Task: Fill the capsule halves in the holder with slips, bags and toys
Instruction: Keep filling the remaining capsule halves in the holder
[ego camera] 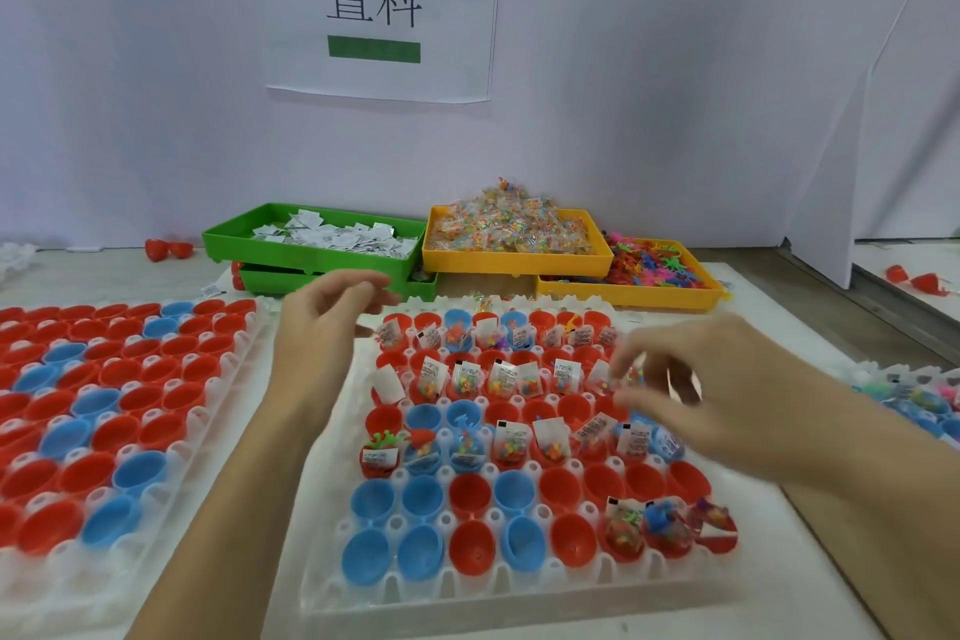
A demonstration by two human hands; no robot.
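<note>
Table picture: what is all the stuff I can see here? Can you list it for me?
Middle holder: one, clear white, in front of the person, with red and blue capsule halves, some filled, some bare.
Left holder: one, clear white, full of bare red and blue halves.
Green tray: one, at the back left, holds white paper slips.
Yellow tray: one, back middle, heaped with small bags of coloured bits.
Second yellow tray: one, back right, holds colourful toys.
Paper sign: one, white with black characters and a green bar, on the wall.
Left hand: over the middle holder's far left corner.
Right hand: blurred, over the right side.
</note>
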